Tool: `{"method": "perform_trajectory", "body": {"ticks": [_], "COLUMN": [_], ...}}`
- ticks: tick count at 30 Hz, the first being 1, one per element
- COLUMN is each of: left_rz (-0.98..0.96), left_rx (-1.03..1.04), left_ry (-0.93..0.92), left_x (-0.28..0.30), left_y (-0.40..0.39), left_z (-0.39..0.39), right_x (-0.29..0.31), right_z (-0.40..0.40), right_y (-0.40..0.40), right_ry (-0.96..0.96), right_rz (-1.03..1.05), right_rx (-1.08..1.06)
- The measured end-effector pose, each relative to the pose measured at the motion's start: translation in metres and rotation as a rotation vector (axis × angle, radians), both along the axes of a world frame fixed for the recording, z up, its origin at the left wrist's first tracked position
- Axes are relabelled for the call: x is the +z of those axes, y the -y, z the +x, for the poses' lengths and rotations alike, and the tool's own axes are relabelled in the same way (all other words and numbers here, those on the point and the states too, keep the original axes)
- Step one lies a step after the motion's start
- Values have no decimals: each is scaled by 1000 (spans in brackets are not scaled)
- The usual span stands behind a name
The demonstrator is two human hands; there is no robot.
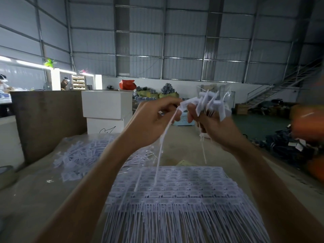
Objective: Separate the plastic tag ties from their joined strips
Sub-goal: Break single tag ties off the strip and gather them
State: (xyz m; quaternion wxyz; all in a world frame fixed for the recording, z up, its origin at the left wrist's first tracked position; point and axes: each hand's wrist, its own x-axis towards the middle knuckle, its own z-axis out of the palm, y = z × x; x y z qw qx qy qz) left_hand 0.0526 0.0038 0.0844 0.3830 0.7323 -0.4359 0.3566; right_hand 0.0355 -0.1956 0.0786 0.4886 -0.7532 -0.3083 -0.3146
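Pulling a Tag Tie Free Above the Joined Strips

Lying nearest, at six o'clock, is a stack of joined strips (pixel 175 190) on the table (pixel 35 199), its tag heads in rows and its thin tails fanned toward the viewer. At nine o'clock on the table sits a loose heap of separated ties (pixel 82 155), and a roll of tape (pixel 6 175) rests at the far left edge.

Above the stack, both arms rise toward twelve o'clock. The left hand (pixel 150 120) has its fingers curled, thumb and forefinger pinching the head of a single tie (pixel 164 141) whose long tail hangs down over the strips. Just beside it, at one o'clock, the right hand (pixel 215 127) is closed round a bunch of ties (pixel 210 104), their white tag heads splaying above the fist and a few tails trailing below. The picture is motion-blurred around the fingers.

Farther off, at eleven o'clock, stand a brown board (pixel 47 120) and two stacked white boxes (pixel 107 111). Beyond them, at twelve, bags and bundles line a corrugated wall; a metal staircase (pixel 280 86) climbs at two o'clock.
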Motion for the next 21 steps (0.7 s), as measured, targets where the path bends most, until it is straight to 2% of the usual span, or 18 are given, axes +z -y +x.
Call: {"method": "perform_trajectory", "body": {"ticks": [7,11,16,19,21], "left_rz": [-50,-31,-83,-81,-54], "left_rx": [40,-5,21,36,49], "left_ry": [64,90,24,0,0], "left_x": [2,0,-1,-1,-2], "left_y": [-3,1,-4,-4,-3], "left_z": [1,1,4,4,6], "right_x": [-4,-5,-4,-4,-5], "right_z": [2,8,15,18,18], "right_y": [-5,-5,-8,-10,-12], "right_ry": [-73,-136,-30,44,-22], "right_rz": [-162,-266,-374,-364,-328], "right_rx": [-37,-187,-261,-237,-161]}}
